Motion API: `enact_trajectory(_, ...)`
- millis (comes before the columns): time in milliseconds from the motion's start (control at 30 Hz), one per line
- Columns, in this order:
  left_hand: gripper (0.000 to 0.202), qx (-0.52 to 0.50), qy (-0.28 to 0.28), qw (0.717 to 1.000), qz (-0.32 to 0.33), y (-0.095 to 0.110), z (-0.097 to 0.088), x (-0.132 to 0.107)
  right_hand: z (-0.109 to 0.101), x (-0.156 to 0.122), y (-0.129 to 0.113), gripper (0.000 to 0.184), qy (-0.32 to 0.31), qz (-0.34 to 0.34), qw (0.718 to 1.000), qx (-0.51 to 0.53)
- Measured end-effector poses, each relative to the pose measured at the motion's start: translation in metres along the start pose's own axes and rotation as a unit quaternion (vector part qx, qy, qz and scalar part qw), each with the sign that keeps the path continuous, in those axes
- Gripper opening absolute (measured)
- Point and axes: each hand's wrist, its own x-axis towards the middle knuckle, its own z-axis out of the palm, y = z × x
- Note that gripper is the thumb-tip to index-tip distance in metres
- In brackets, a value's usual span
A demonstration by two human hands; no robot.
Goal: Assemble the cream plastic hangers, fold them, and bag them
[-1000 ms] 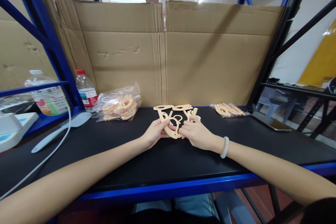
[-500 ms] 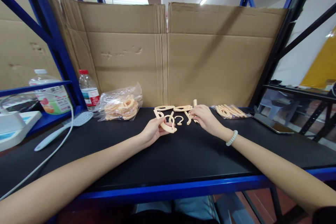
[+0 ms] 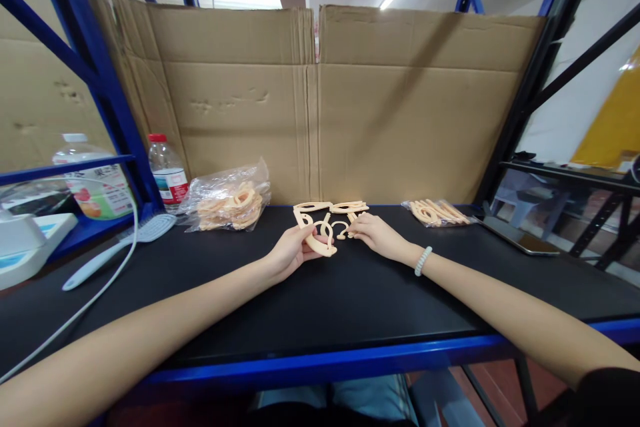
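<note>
My left hand [image 3: 293, 252] is closed around a curved beige plastic hanger arm [image 3: 321, 248], its loop and pointed end sticking out past the fingers. To the right, my right hand [image 3: 377, 235] has its fingertips pinched together beside a beige hanger hook [image 3: 341, 229] with a C-shaped curve. Beige plastic shows at those fingertips, but they hide what they grip. Behind the hands, two looped hanger parts, a left one [image 3: 311, 206] and a right one [image 3: 349, 207], lie flat along the back of the black tabletop [image 3: 320, 307].
A clear bag of beige parts [image 3: 230, 203] lies back left, and a flatter bag [image 3: 434, 212] back right. A phone-like slab [image 3: 520, 237] sits at far right. On the left are a hairbrush [image 3: 125, 247], a red-capped bottle [image 3: 169, 173] and a white cable [image 3: 107, 287]. Cardboard [image 3: 420, 113] walls the back.
My right hand has moved left, closer to the hook and my left hand. The upright cylindrical end above its fingers no longer shows. My left hand keeps its hold on the hanger arm.
</note>
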Motion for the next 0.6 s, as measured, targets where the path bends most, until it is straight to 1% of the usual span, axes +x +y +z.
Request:
enact_trajectory(233, 0.017, 0.000, 0.003, 1.000, -0.005, 0.0008, 0.0010, -0.0003, 0.0032, -0.0007, 0.0020, 0.021, -0.011, 0.022, 1.000, -0.001)
enact_trajectory(367, 0.019, 0.004, 0.004, 1.000, -0.007, 0.0020, 0.0022, -0.0010, 0.0005, -0.0008, -0.0002, 0.017, -0.013, 0.019, 1.000, 0.009)
enact_trajectory(600, 0.020, 0.005, 0.001, 1.000, -0.009, 0.0019, 0.0022, -0.0012, -0.0017, -0.0021, -0.0037, 0.015, -0.011, 0.033, 0.999, 0.006)
